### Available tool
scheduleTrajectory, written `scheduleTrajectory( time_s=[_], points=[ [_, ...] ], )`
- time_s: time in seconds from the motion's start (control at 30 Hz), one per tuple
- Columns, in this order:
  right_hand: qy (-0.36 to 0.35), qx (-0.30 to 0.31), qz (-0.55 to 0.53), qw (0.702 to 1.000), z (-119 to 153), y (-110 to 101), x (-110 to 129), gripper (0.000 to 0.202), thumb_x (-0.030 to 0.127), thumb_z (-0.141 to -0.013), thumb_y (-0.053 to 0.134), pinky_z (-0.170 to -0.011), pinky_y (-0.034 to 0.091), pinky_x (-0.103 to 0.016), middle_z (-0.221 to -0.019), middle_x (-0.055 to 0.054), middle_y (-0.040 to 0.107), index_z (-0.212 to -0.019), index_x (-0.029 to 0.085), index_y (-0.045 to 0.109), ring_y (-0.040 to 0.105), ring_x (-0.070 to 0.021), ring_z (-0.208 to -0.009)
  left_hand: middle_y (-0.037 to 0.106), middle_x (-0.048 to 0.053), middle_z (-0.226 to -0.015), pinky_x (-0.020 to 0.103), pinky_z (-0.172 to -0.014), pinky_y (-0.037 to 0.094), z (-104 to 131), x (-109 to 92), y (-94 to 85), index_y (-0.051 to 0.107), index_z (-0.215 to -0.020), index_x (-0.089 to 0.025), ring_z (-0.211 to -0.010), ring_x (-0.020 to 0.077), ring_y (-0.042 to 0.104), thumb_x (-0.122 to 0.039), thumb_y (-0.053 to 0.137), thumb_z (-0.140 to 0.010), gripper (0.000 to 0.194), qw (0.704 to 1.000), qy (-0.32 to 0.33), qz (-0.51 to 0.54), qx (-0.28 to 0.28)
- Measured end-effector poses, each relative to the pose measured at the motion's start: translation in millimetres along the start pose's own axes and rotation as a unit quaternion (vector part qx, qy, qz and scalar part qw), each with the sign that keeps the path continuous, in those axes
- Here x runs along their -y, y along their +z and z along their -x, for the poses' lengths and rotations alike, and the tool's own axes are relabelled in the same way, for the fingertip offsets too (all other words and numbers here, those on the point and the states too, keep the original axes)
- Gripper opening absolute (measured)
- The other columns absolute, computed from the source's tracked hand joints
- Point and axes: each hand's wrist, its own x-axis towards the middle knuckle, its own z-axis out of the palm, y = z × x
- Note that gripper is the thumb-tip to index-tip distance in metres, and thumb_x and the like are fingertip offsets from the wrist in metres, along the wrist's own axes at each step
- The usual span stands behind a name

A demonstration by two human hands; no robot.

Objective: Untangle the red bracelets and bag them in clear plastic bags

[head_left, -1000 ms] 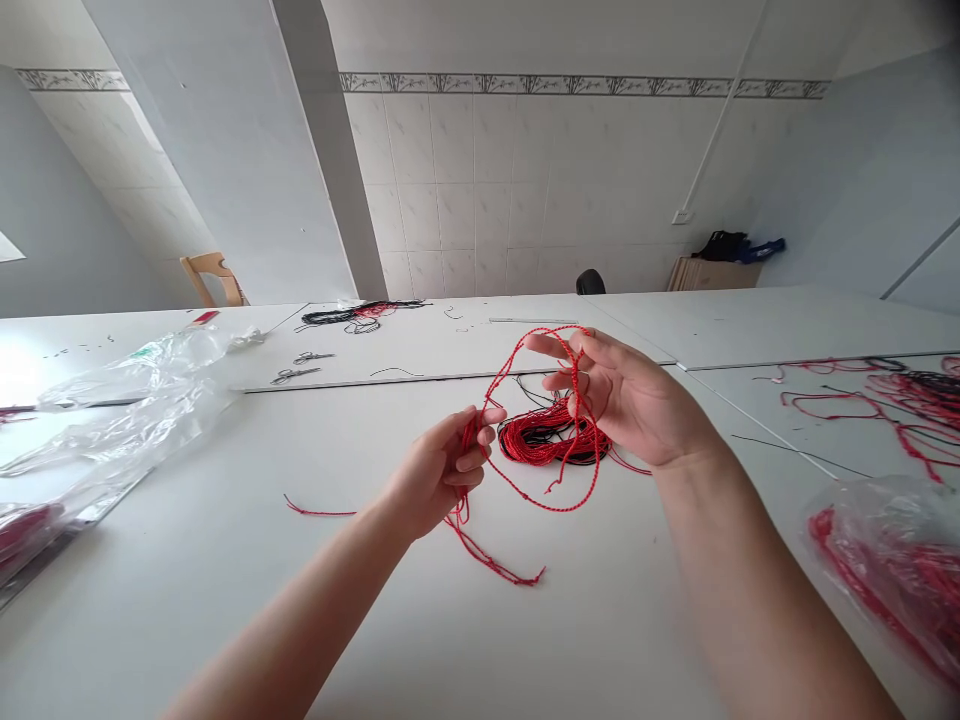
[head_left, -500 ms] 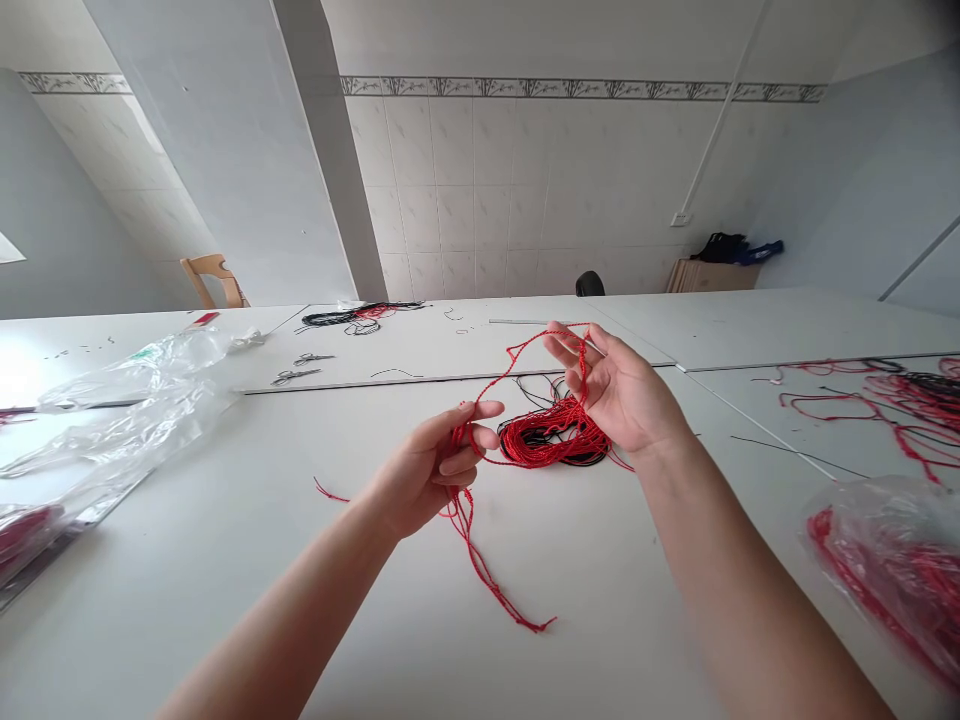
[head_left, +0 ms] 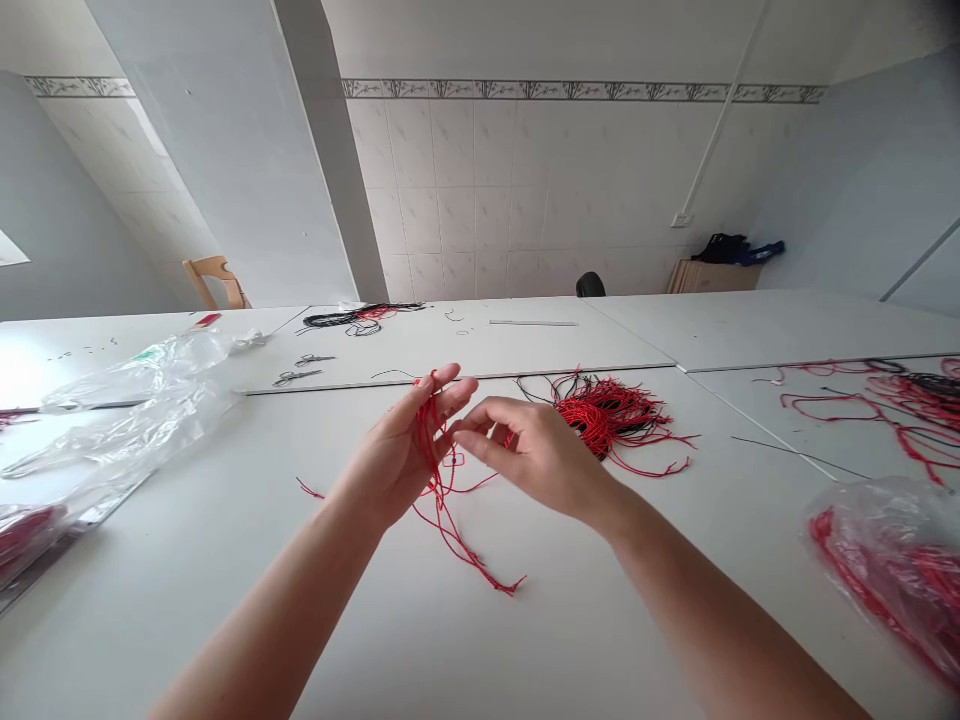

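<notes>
Red braided cord (head_left: 466,556) hangs in several strands from my left hand (head_left: 394,450), its knotted ends lower down over the white table. The thumb presses the strands against the fingers, the palm turned toward the right. My right hand (head_left: 551,455) is curled close beside it, thumb and fingertips pinched together at the cord; its inner fingers are partly hidden. Behind my right hand lies a bundle of red and black cords (head_left: 619,415), loose ends fanning out to the right.
Clear plastic bags (head_left: 142,400) lie on the left, near two pairs of scissors (head_left: 298,377). Black and red cords (head_left: 352,317) lie at the back. On the right are loose cords (head_left: 919,400) and a plastic bag of red cord (head_left: 892,570). A wooden chair (head_left: 214,280) stands beyond.
My right hand has come down and left, close to my left hand. The wide loop of red cord stretched between them is now gathered at my left hand. The bundle behind shows more fully.
</notes>
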Motion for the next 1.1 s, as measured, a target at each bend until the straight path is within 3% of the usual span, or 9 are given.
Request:
scheduleTrajectory(
  time_s=[0.1, 0.2, 0.37, 0.57, 0.77, 0.83, 0.9, 1.0, 1.1],
  points=[
    [-0.035, -0.027, 0.013, 0.999, -2, 20, -2, 0.02, 0.04, -0.098, 0.062, -0.063, 0.041, -0.028, -0.091, 0.0, 0.073, -0.09, 0.022, 0.066, 0.059, -0.0138, -0.071, 0.075, 0.004, -0.112, 0.029, -0.078, 0.055, 0, 2, 1.9, 0.076, -0.108, -0.024, -0.087, 0.0159, 0.066, -0.033, 0.065, -0.099, 0.016, 0.999, -0.008, 0.023, 0.027],
    [-0.065, -0.057, -0.002, 0.996, -6, 32, -8, 0.017, 0.031, -0.1, 0.059, -0.063, 0.04, -0.027, -0.086, 0.0, 0.069, -0.086, 0.021, 0.063, 0.055, -0.0129, -0.068, 0.074, 0.006, -0.12, 0.03, -0.081, 0.056, 1, 3, 3.1, 0.077, -0.109, -0.024, -0.096, 0.0195, 0.069, -0.033, 0.068, -0.097, 0.017, 0.999, -0.007, 0.031, 0.02],
    [-0.031, -0.056, -0.047, 0.997, -6, 31, -8, 0.024, 0.034, -0.102, 0.053, -0.055, 0.033, -0.027, -0.069, 0.003, 0.056, -0.082, 0.021, 0.056, 0.041, -0.0108, -0.056, 0.072, 0.01, -0.13, 0.028, -0.078, 0.055, 1, 5, 6.0, 0.079, -0.109, -0.021, -0.112, 0.0238, 0.067, -0.04, 0.062, -0.1, 0.027, 1.0, -0.017, 0.01, 0.018],
    [-0.008, -0.013, -0.049, 0.999, -5, 29, -9, 0.025, 0.032, -0.101, 0.054, -0.054, 0.031, -0.027, -0.07, 0.004, 0.051, -0.078, 0.021, 0.051, 0.041, -0.0113, -0.059, 0.073, 0.008, -0.128, 0.028, -0.085, 0.056, 2, 8, 7.7, 0.078, -0.104, -0.022, -0.122, 0.0237, 0.063, -0.037, 0.058, -0.103, 0.025, 1.0, -0.013, -0.006, 0.024],
    [-0.006, 0.019, -0.009, 1.0, -4, 35, -8, 0.033, 0.036, -0.104, 0.051, -0.053, 0.027, -0.027, -0.065, 0.005, 0.048, -0.075, 0.021, 0.048, 0.039, -0.0109, -0.056, 0.077, 0.009, -0.112, 0.027, -0.083, 0.057, 4, 7, 10.1, 0.073, -0.095, -0.021, -0.104, 0.0198, 0.069, -0.034, 0.057, -0.105, 0.023, 0.999, 0.042, -0.013, -0.032],
    [-0.016, 0.037, 0.015, 0.999, -3, 38, -9, 0.034, 0.034, -0.104, 0.052, -0.056, 0.028, -0.026, -0.068, 0.004, 0.051, -0.073, 0.021, 0.046, 0.041, -0.0108, -0.058, 0.077, 0.006, -0.097, 0.025, -0.085, 0.057, 4, 0, 10.8, 0.069, -0.088, -0.02, -0.097, 0.0162, 0.07, -0.029, 0.053, -0.107, 0.027, 0.994, 0.086, 0.01, -0.063],
    [-0.03, 0.056, 0.065, 0.996, -3, 43, -11, 0.036, 0.029, -0.103, 0.056, -0.058, 0.028, -0.026, -0.068, 0.003, 0.052, -0.071, 0.02, 0.043, 0.041, -0.0111, -0.061, 0.068, 0.001, -0.074, 0.02, -0.073, 0.056, 5, -12, 9.8, 0.064, -0.084, -0.019, -0.079, 0.0116, 0.069, -0.023, 0.046, -0.109, 0.031, 0.988, 0.119, 0.056, -0.079],
    [-0.066, 0.093, 0.123, 0.986, -5, 50, -18, 0.042, 0.025, -0.102, 0.06, -0.061, 0.028, -0.027, -0.064, 0.004, 0.049, -0.066, 0.02, 0.038, 0.038, -0.0112, -0.061, 0.045, -0.006, -0.055, 0.013, -0.042, 0.038, 11, -35, 4.8, 0.057, -0.084, -0.019, -0.048, 0.0059, 0.05, -0.012, 0.042, -0.108, 0.029, 0.979, 0.141, 0.129, -0.065],
    [-0.087, 0.123, 0.102, 0.983, -7, 55, -23, 0.04, 0.026, -0.103, 0.061, -0.067, 0.034, -0.026, -0.068, 0.003, 0.057, -0.067, 0.019, 0.045, 0.043, -0.0115, -0.063, 0.036, -0.008, -0.053, 0.017, -0.035, 0.031, 19, -55, -2.5, 0.051, -0.081, -0.019, -0.039, 0.006, 0.033, -0.004, 0.038, -0.103, 0.029, 0.979, 0.147, 0.13, -0.049]
  ],
)
